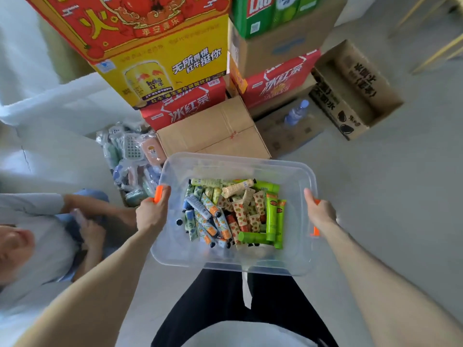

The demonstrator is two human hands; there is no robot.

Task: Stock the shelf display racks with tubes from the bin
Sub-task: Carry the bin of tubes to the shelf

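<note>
Head view. You hold the clear bin [240,156] in front of your body, above your dark trousers [215,304], one hand on each short side. Your left hand [152,212] is clamped on the left rim at an orange latch [158,194], thumb hooked over the edge and the other fingers curled under the lip. Your right hand [321,214] is clamped on the right rim over the matching latch [315,231], thumb lying along the top edge; its other fingers are hidden beneath the rim. The tubes [233,214] lie loose in a heap on the bin floor, blue-and-orange ones toward the left, green ones toward the right, with bare plastic around the heap. No display rack appears in this view, so the step in hand is judged to be carrying the bin to the racks. Carry it level, so that the heap does not slide to one wall and shift the load. Bear the weight on the rim rather than on the latches, which may pivot. Mind what stands close: a seated person [50,221] at your left, an open box of packaged goods [130,156] beside them, a brown carton [213,131] just beyond the far rim, and stacked drink cartons [170,71] behind it. The bare floor [388,196] at your right offers the freer path. Set the bin down on a firm surface before you free either hand, since a one-handed hold would likely tip it.
</note>
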